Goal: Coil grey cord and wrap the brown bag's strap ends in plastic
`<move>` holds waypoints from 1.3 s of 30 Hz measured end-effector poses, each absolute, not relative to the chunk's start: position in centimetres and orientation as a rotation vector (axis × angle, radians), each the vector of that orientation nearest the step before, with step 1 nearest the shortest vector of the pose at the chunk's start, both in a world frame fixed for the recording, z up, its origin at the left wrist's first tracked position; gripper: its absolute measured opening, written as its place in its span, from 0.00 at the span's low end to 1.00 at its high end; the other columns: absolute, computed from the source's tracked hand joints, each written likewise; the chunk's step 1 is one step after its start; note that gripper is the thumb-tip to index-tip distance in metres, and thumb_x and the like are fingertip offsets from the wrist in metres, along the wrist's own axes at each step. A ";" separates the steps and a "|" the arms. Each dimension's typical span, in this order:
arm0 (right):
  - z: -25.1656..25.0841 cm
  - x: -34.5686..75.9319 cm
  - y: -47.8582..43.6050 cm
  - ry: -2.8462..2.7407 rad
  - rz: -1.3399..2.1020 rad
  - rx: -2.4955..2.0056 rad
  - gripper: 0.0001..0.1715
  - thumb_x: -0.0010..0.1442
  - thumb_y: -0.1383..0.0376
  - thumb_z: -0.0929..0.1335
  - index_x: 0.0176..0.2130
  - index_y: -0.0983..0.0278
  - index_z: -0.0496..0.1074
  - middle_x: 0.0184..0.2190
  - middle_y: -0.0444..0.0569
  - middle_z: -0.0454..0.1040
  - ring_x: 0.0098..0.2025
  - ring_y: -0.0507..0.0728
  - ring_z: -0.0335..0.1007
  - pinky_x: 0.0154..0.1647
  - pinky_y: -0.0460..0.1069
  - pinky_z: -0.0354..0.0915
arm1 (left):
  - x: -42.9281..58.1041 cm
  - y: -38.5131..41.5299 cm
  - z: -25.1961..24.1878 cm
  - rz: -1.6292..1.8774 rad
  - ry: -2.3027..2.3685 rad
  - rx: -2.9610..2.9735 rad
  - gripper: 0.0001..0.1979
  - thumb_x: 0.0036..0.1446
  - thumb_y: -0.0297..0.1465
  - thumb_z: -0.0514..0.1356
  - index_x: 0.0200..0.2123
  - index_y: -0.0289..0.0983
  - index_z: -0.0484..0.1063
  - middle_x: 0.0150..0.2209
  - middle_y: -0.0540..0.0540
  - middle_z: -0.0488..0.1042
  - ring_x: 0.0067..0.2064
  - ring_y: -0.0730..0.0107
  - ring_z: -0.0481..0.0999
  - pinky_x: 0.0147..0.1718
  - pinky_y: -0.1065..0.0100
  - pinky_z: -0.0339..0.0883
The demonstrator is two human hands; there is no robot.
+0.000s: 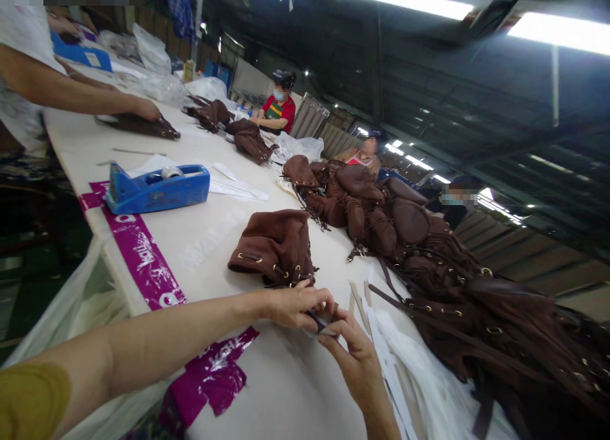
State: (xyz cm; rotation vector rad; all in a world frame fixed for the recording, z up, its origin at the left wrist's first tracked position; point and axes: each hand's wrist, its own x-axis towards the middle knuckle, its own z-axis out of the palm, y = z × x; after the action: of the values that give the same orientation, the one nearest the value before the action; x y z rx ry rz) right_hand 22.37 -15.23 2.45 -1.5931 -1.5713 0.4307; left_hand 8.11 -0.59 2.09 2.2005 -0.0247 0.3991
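Note:
Over the near part of the table, my left hand (296, 305) reaches in from the left, its fingers closed on a small dark and grey piece (319, 324). My right hand (355, 350) pinches the same piece from the other side. What the piece is I cannot make out, as fingers cover most of it. Just beyond my hands lies a brown drawstring bag (274, 240) with gold eyelets, its opening tilted toward me.
A blue tape dispenser (157, 189) stands on the left. Brown bags (376, 205) are heaped along the right, beside pale strips (388, 364). Purple tape (145, 256) marks the table edge. Another person's arm (95, 97) handles a brown piece at far left; more people sit beyond.

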 end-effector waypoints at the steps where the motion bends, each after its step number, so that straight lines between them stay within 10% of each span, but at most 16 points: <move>1: 2.2 22.3 -15.1 -1.526 0.448 -1.569 0.05 0.54 0.62 0.71 0.27 0.59 0.75 0.40 0.49 0.74 0.46 0.60 0.69 0.47 0.53 0.64 | 8.1 -0.5 2.0 0.404 -0.016 2.198 0.16 0.54 0.26 0.63 0.42 0.40 0.60 0.37 0.55 0.69 0.42 0.71 0.68 0.60 0.56 0.39; 26: 0.7 20.6 -15.5 -0.976 0.420 -1.618 0.13 0.49 0.56 0.73 0.27 0.63 0.74 0.24 0.44 0.73 0.29 0.55 0.67 0.31 0.49 0.63 | 8.7 -1.5 1.8 0.357 0.168 2.124 0.06 0.56 0.30 0.61 0.35 0.38 0.65 0.32 0.57 0.68 0.38 0.74 0.65 0.62 0.54 0.34; 33: -0.4 20.4 -15.6 -0.986 0.376 -1.638 0.12 0.50 0.57 0.73 0.29 0.63 0.74 0.28 0.45 0.74 0.33 0.56 0.68 0.37 0.50 0.64 | 9.1 -0.9 1.7 0.292 0.181 2.007 0.03 0.51 0.24 0.58 0.29 0.36 0.66 0.26 0.57 0.65 0.34 0.74 0.66 0.53 0.63 0.56; 39: -0.1 20.1 -15.2 -0.855 0.402 -1.564 0.17 0.46 0.57 0.75 0.32 0.64 0.72 0.25 0.44 0.72 0.28 0.54 0.67 0.30 0.49 0.64 | 9.3 -1.8 1.7 0.358 0.274 2.096 0.04 0.51 0.24 0.58 0.27 0.36 0.66 0.25 0.58 0.66 0.33 0.76 0.67 0.61 0.55 0.42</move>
State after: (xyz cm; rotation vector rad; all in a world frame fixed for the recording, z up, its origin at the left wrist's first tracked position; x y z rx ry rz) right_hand 20.09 -15.25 -0.14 -1.5642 -0.8555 0.4020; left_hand 9.26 -1.82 1.68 2.0959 0.2743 0.3583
